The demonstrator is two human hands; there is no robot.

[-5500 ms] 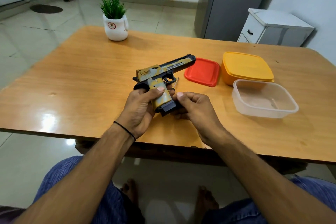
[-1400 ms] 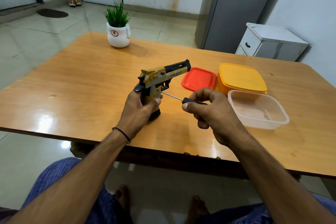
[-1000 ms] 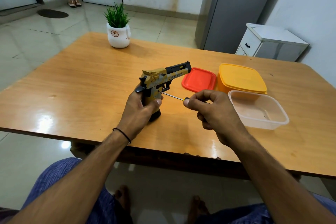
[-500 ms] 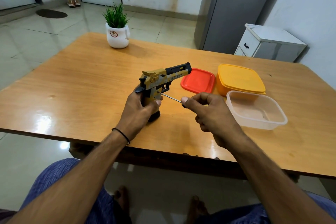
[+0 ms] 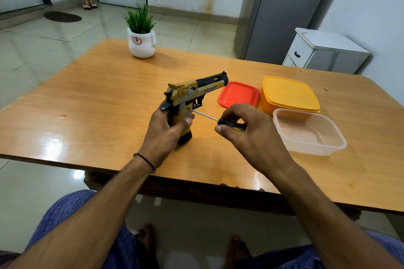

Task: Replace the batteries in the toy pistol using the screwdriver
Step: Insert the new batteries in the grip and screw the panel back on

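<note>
- The right hand [image 5: 247, 131] could let the screwdriver [image 5: 231, 124] tip slip if it turns off-axis or with too little push. That would chew the screw head or scratch the pistol [image 5: 190, 96]. The screw itself is too small to see.
- A sideways push from the tool could tilt or slide the pistol, since only the left hand [image 5: 166, 135] steadies it.
- A freed screw could likely drop and roll off the table [image 5: 87, 98].
- The right hand is closed on the screwdriver's black-and-yellow handle, pinching it between thumb and curled fingers. The thin shaft runs left to the side of the pistol's grip.
- The left hand is clamped round the pistol's grip from behind, with its thumb on the near side just below the tool tip.
- The pistol stands upright near the middle of the table, butt down. Its barrel points away and right, toward the red lid [image 5: 238, 94].
- Right of the hands sit the lid, a yellow box [image 5: 288, 94] and an open clear tub [image 5: 310, 131].
- A plant pot [image 5: 142, 43] stands at the far edge.
- No batteries show.
</note>
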